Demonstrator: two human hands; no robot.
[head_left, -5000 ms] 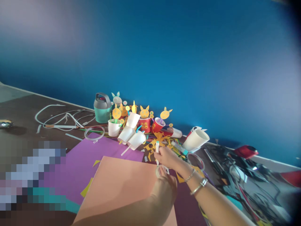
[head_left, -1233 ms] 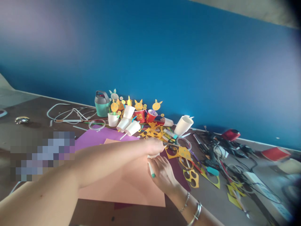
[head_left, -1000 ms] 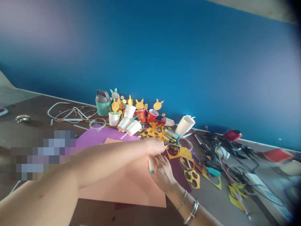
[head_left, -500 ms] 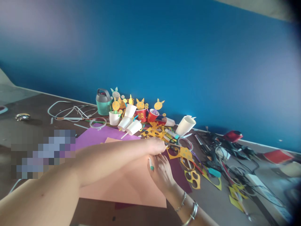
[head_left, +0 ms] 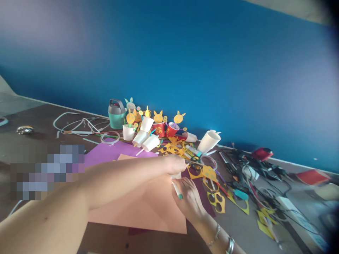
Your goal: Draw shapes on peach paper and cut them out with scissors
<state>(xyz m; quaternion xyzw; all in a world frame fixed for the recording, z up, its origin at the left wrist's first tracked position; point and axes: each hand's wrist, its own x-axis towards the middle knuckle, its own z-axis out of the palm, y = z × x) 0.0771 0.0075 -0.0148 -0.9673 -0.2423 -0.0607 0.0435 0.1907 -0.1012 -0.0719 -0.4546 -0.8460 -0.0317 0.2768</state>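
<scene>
Over flat peach paper (head_left: 143, 206), hands (head_left: 189, 201) with a slim green-ended marker (head_left: 177, 189)

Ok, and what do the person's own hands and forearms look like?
The left hand and right hand are gloveless, with no sleeves in view. On the right wrist are a thin silvery chain and, farther up, a thicker, shiny silver bangle.

On the left hand (head_left: 177, 164), most of the fingers are hidden (whether anything is gripped there cannot be told). The white pen (head_left: 177, 189) is partly covered by the right hand (head_left: 188, 197). The left arm (head_left: 66, 197) is cut off by the view's edge; the power strip (head_left: 298, 214) is blurred.
</scene>
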